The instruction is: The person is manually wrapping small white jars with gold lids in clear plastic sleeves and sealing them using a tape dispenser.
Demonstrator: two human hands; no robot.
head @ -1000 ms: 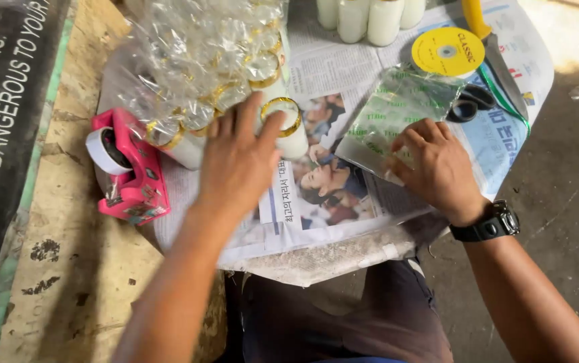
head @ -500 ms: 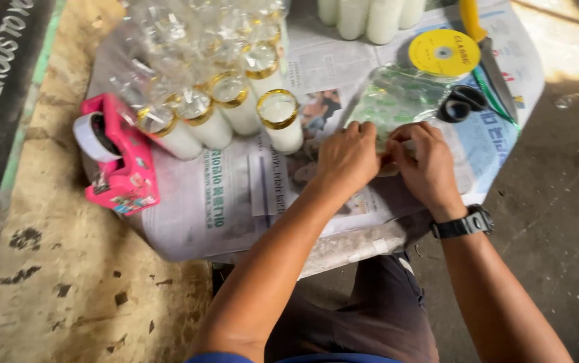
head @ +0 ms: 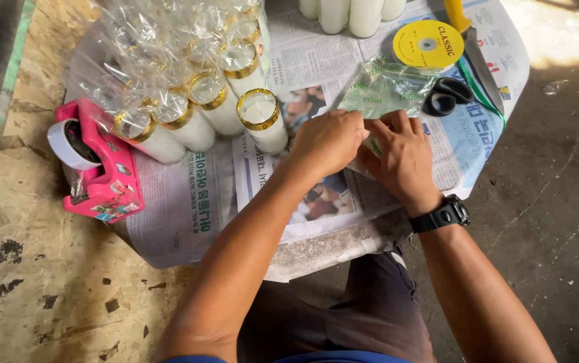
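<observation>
Head view: both hands on a plastic bag

Head view shows the left hand (head: 329,140) and the right hand (head: 402,160) close together over the newspaper (head: 195,208). Both hands have fingers bent and closed on the near edge of a clear plastic bag (head: 387,87) with green print. The fingertips of the two hands almost touch each other. How tight the pinch is, I cannot tell, because the fingers hide the edge of the bag. The bag lies flat on the newspaper, and its far part reaches toward the scissors (head: 445,95) and the yellow roll (head: 428,44). The right wrist carries a black watch (head: 441,214).

Just beside the left hand, on its left side, lies a white candle (head: 262,121) with a gold rim, wrapped in clear film. More wrapped candles (head: 188,114) lie in a row next to it, and a heap of them goes up to the top edge. At the top three bare white candles (head: 350,13) stand near the yellow roll. A knife (head: 471,40) with a yellow handle lies to the right of the roll, well apart from the hands.

At the far left a pink tape dispenser (head: 101,168) sits at the edge of the newspaper. The newspaper covers a low table (head: 329,252), which stands on a rough floor (head: 47,282).
</observation>
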